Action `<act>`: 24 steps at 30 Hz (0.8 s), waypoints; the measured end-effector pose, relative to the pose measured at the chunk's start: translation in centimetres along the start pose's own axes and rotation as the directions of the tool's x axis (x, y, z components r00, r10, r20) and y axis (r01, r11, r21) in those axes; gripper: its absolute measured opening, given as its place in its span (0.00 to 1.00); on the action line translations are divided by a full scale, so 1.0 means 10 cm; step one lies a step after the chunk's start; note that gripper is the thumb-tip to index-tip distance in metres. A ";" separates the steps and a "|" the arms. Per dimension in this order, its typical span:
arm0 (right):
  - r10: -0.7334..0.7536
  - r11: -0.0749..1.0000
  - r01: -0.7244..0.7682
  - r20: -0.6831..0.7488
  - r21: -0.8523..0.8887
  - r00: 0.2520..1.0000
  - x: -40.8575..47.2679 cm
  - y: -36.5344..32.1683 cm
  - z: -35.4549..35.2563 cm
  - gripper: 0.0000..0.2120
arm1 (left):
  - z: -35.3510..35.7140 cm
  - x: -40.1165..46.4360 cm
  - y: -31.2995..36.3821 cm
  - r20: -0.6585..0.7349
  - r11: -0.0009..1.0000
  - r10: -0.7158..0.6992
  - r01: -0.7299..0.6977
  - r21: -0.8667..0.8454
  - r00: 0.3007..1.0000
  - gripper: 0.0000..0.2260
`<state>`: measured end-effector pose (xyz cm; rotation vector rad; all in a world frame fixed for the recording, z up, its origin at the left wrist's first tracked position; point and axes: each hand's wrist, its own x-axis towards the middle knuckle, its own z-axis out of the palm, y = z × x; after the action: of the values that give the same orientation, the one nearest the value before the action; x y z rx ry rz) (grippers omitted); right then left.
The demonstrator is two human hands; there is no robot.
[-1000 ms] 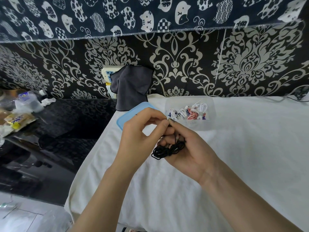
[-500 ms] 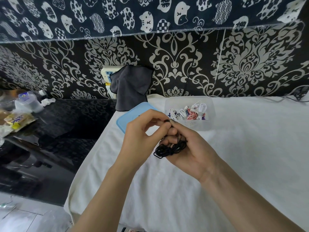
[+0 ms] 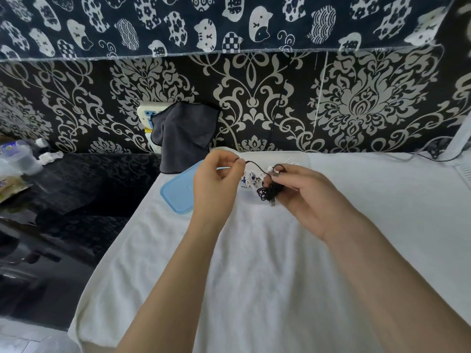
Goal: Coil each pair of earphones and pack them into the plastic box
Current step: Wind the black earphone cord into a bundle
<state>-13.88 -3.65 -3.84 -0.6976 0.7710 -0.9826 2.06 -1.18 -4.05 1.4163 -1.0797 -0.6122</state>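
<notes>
2 hands hold the black earphones [image 3: 269, 192] above the plastic box [image 3: 248, 196]. The right hand [image 3: 304, 197] grips the coiled bundle; the left hand [image 3: 216, 180] pinches the free cord end, stretched leftward between them.

Both hands are raised close together, left hand [image 3: 216, 174] pinching with fingertips, right hand [image 3: 303, 192] curled, palm up.
</notes>
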 end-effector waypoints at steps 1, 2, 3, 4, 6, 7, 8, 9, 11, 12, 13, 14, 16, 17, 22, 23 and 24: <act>-0.058 0.996 0.053 -0.071 -0.066 0.996 0.05 -0.01 -0.07 0.06 | 0.08 0.02 -0.01 0.008 1.000 -0.011 0.011 0.008 1.000 0.02; -0.119 0.987 0.103 -0.125 -0.121 0.985 0.09 -0.01 -0.11 0.06 | 0.14 0.04 -0.01 0.022 1.000 -0.019 0.018 0.021 1.000 0.02; -0.184 0.971 0.152 -0.173 -0.183 0.968 0.13 -0.03 -0.17 0.08 | 0.23 0.05 -0.02 0.044 0.999 -0.028 0.026 0.029 0.999 0.02; -0.243 0.948 0.186 -0.214 -0.259 0.946 0.16 -0.04 -0.20 0.11 | 0.29 0.06 -0.02 0.066 0.999 -0.036 0.033 0.039 0.997 0.02; -0.378 0.853 0.232 -0.248 -0.467 0.892 0.24 -0.07 -0.27 0.17 | 0.41 0.07 -0.03 0.094 0.997 -0.045 0.039 0.061 0.995 0.01; -0.443 0.778 0.248 -0.224 -0.577 0.868 0.28 -0.09 -0.29 0.18 | 0.45 0.08 -0.05 0.101 0.997 -0.048 0.041 0.067 0.994 0.02; -0.494 0.698 0.258 -0.188 -0.668 0.849 0.33 -0.10 -0.32 0.19 | 0.50 0.09 -0.07 0.113 0.997 -0.050 0.042 0.070 0.992 0.03; -0.530 0.615 0.260 -0.146 -0.745 0.835 0.38 -0.10 -0.34 0.20 | 0.53 0.10 -0.11 0.133 0.996 -0.046 0.035 0.085 0.990 0.04; -0.553 0.445 0.228 -0.066 -0.866 0.830 0.47 -0.08 -0.38 0.21 | 0.60 0.10 -0.17 0.197 0.985 -0.012 -0.022 0.170 0.980 0.08; -0.540 0.376 0.202 -0.036 -0.904 0.841 0.49 -0.06 -0.39 0.22 | 0.63 0.10 -0.21 0.235 0.973 0.013 -0.066 0.220 0.972 0.10; -0.517 0.331 0.180 -0.019 -0.926 0.856 0.51 -0.05 -0.40 0.23 | 0.65 0.10 -0.24 0.269 0.957 0.038 -0.112 0.266 0.962 0.12; -0.498 0.297 0.168 -0.002 -0.940 0.867 0.52 -0.04 -0.40 0.23 | 0.67 0.09 -0.27 0.294 0.938 0.061 -0.156 0.310 0.954 0.14; -0.469 0.239 0.165 0.035 -0.957 0.882 0.51 -0.04 -0.40 0.24 | 0.68 0.07 -0.33 0.324 0.892 0.102 -0.231 0.389 0.941 0.15; -0.454 0.203 0.163 0.055 -0.966 0.890 0.50 -0.04 -0.39 0.25 | 0.67 0.06 -0.35 0.335 0.870 0.127 -0.267 0.414 0.934 0.15; -0.404 -0.015 0.079 0.078 -0.997 0.912 0.39 -0.15 -0.34 0.24 | 0.58 0.05 -0.46 0.391 0.775 0.207 -0.394 0.495 0.897 0.14; -0.411 -0.038 0.063 0.073 -0.997 0.909 0.38 -0.17 -0.32 0.23 | 0.55 0.06 -0.47 0.395 0.759 0.209 -0.403 0.512 0.895 0.14; -0.420 -0.041 0.050 0.062 -0.998 0.905 0.36 -0.18 -0.30 0.21 | 0.53 0.05 -0.49 0.400 0.744 0.211 -0.412 0.525 0.892 0.13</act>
<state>-15.96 -8.16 -4.93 -2.1303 1.7107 -0.6590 -1.08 -4.77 -9.51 1.6402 -1.8556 -0.2449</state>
